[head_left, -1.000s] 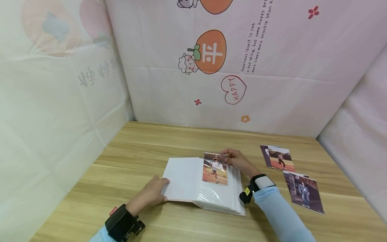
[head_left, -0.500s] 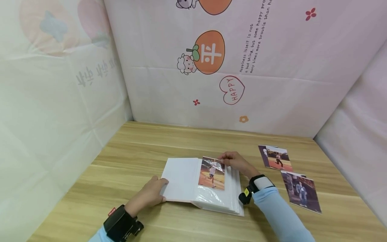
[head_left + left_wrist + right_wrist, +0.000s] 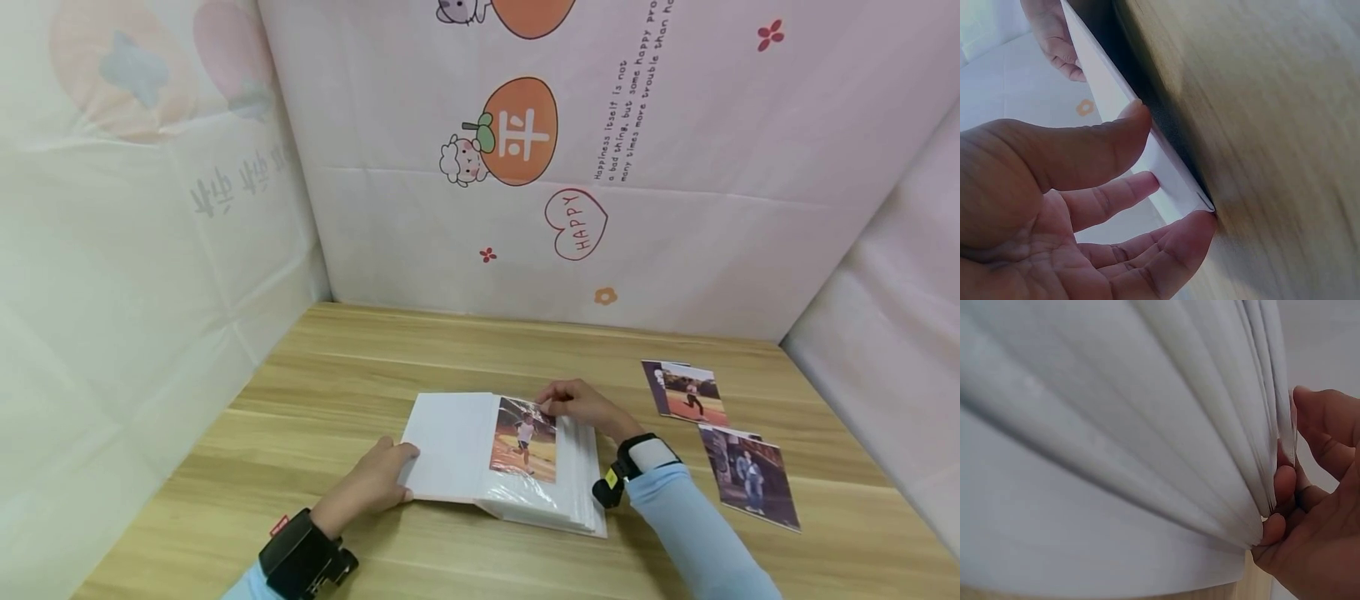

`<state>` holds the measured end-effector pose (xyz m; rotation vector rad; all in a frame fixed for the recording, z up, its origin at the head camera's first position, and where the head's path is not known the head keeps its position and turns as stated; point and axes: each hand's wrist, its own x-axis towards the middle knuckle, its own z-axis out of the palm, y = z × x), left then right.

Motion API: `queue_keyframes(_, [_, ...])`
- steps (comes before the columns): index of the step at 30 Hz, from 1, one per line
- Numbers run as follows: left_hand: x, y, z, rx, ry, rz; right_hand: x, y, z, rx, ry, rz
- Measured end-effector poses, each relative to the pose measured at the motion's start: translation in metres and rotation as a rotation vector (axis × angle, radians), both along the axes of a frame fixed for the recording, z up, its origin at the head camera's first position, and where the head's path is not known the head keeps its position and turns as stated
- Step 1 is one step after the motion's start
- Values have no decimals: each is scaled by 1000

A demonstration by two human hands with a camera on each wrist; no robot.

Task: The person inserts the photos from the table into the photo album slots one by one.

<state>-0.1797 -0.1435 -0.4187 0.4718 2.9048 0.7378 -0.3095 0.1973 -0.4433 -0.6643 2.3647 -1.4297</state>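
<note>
A white photo album (image 3: 450,446) lies open on the table, its left cover flat. My left hand (image 3: 375,479) holds the outer edge of that cover; in the left wrist view the thumb is on one side and fingers on the other. A photo (image 3: 524,442) of a running person lies in the clear pocket of the top right page, its upper edge near the pocket's top. At its upper right corner my right hand (image 3: 588,406) pinches the photo. The right wrist view shows the fanned album pages (image 3: 1166,425) beside the fingers, with the photo's face hidden.
Two small groups of photos lie to the right: one group with a runner photo (image 3: 693,394) farther back, the other with a photo of a standing person (image 3: 752,479) nearer. Printed white cloth (image 3: 405,233) walls enclose the wooden table (image 3: 300,400) at back and sides.
The photo has slid down toward me into the page pocket, and my right hand has come slightly down with it. My left hand stays on the cover edge.
</note>
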Motion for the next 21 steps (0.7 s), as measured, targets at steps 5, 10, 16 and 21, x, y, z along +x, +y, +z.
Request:
queue_keyframes(5, [0,0,0,-7,2,0,1,-1,0,3,-22,-7])
queue_keyframes(10, [-1,0,-1,-14,11,-1,1,-2,-1,18,-29,-14])
queue_keyframes(16, [-2,-1,-2,-16,3,-7,0,-3,-3,17,5,-10])
queue_keyframes(21, [-2,-1,-3,-20,10,-11,1,-4,-4,15,30,-2])
